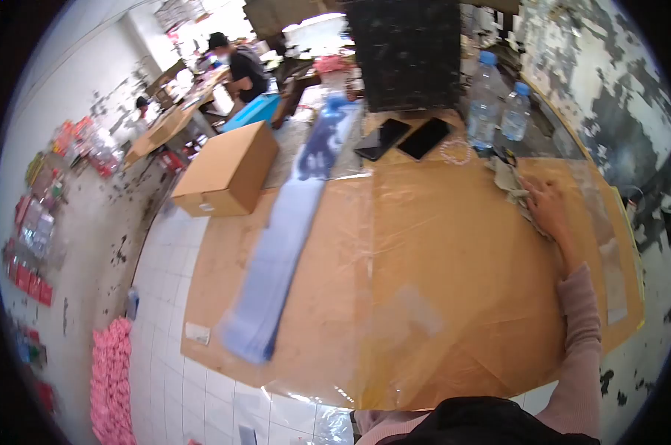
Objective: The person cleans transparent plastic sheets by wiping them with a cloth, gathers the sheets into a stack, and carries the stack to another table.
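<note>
At the right side of the cardboard-covered table, my right hand (546, 205) grips a crumpled greyish cloth (507, 180), which spreads out beyond the fingertips. Just past the cloth lies a small dark object, too small to make out. Left of centre, a folded pair of blue jeans (280, 259) stretches lengthwise over the table, slightly blurred and darker at its far end. No part of my left hand shows in this view.
Two phones (424, 139), a beaded bracelet (455, 152) and two water bottles (484, 104) line the table's far side, before a black box (403, 55). A cardboard box (228, 169) stands at the left. Brown cardboard (454, 297) covers the tabletop. A person (245, 73) sits farther back.
</note>
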The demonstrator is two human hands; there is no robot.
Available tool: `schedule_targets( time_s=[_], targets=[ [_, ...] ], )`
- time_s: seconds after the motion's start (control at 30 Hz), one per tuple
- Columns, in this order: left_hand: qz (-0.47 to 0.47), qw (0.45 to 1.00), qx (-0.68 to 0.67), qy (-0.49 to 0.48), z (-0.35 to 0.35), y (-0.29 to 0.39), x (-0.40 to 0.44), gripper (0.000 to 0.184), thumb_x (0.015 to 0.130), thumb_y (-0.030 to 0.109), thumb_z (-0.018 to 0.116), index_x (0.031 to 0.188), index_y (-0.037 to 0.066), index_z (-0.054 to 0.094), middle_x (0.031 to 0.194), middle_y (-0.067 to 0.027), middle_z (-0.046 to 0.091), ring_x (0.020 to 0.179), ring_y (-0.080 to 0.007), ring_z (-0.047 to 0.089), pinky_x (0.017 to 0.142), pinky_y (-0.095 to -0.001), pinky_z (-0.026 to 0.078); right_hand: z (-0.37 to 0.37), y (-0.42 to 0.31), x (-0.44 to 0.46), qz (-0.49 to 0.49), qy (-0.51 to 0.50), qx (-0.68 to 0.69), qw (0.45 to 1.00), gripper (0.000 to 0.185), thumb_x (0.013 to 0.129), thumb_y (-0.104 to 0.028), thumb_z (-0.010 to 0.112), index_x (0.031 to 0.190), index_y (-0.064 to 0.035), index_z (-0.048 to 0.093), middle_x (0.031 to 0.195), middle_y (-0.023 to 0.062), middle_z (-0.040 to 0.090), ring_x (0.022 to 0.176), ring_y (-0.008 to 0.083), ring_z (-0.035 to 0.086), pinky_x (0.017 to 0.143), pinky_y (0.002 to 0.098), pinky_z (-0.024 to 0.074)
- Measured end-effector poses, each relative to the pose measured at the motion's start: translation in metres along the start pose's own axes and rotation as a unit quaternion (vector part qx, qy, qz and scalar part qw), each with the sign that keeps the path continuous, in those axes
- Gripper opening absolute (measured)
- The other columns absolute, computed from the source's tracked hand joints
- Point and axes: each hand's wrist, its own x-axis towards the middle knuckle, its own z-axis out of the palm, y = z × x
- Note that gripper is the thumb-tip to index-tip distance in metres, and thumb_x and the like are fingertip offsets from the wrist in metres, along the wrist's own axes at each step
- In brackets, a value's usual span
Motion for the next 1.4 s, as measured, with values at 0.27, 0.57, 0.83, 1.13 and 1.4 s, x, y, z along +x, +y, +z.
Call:
schedule_targets(
  time_s=[0.27,0.57,0.83,1.13,1.4],
  targets=[
    [0.19,0.949,-0.144,-0.205,-0.058,0.138,0.032,0.016,0.076,0.017,0.07,0.074,0.002,0.066,0.054,-0.0096,0.052,0.045,-0.0146,0.044,0.044,-0.0294,0.032,-0.101,-0.195,-0.053,-0.465,-0.103,0.254,0.842,0.063,0.078,-0.04,0.064,0.127,-0.0046,0.045,0.138,0.0172,0.035,0.126,0.0325,0.034,0.101,0.0445,0.028],
    [0.439,0.888,-0.07,0.113,-0.087,0.18,0.069,0.027,0.074,0.036,0.069,0.063,0.013,0.062,0.053,0.0002,0.047,0.049,-0.0157,0.042,0.055,-0.0338,0.037,-0.134,-0.409,-0.168,-0.628,-0.377,0.589,0.342,0.048,0.074,-0.017,0.069,0.117,-0.004,0.05,0.086,0.0128,0.065,0.082,0.0252,0.06,0.076,0.0352,0.0462],
    [0.123,0.966,-0.103,0.204,-0.129,0.024,0.169,0.025,0.081,0.025,0.067,0.078,0.0,0.067,0.069,-0.0108,0.064,0.056,-0.0243,0.056,0.056,-0.0333,0.045,-0.079,-0.401,-0.143,-0.508,-0.713,0.469,0.119,0.026,0.085,-0.025,0.063,0.077,-0.0003,0.061,0.068,0.0021,0.059,0.061,0.0078,0.052,0.058,0.0243,0.0431],
    [0.048,0.965,0.069,0.249,-0.084,-0.092,0.129,0.03,0.087,0.028,0.057,0.089,-0.001,0.065,0.07,-0.0134,0.063,0.056,-0.0249,0.057,0.053,-0.0366,0.044,-0.114,-0.336,0.038,-0.64,-0.584,0.395,0.305,0.02,0.08,-0.018,0.069,0.086,0.0005,0.063,0.083,0.0078,0.063,0.075,0.0144,0.059,0.066,0.0269,0.0467],
    [-0.155,0.969,-0.186,-0.056,-0.008,-0.088,0.039,0.033,0.092,0.025,0.05,0.068,0.004,0.052,0.049,0.0039,0.035,0.041,-0.0027,0.028,0.039,-0.024,0.019,-0.115,-0.325,0.178,-0.53,-0.383,0.233,0.72,0.012,0.075,-0.008,0.065,0.085,-0.0024,0.065,0.073,0.0039,0.065,0.071,0.0114,0.062,0.063,0.0259,0.0479]
  ],
)
